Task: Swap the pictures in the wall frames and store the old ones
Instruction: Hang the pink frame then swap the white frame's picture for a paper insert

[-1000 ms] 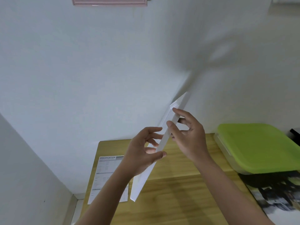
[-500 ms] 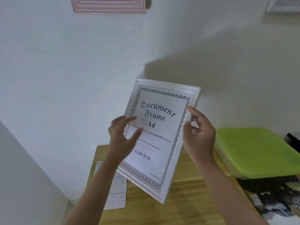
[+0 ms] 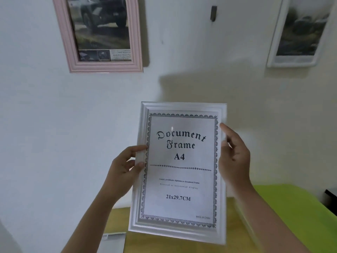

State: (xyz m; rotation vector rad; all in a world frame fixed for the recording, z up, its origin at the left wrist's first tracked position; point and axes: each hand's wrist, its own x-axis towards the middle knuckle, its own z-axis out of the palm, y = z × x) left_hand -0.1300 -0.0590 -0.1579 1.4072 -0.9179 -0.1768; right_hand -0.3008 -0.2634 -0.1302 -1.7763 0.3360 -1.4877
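Holding white moulded A4 document frame [image 3: 179,170] upright before the wall, above the wooden tabletop [image 3: 230,216] | left hand [image 3: 124,170] and right hand [image 3: 234,159] fingers grasping its side edges | step: likely handling this frame for the swap; stock insert inside | next: probably turn it over, open the backing.

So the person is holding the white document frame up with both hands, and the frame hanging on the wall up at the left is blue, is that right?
Not quite. The head view shows the wall frame at upper left is pink, not blue. The rest holds: the left hand and right hand both hold the white document frame up by its sides.
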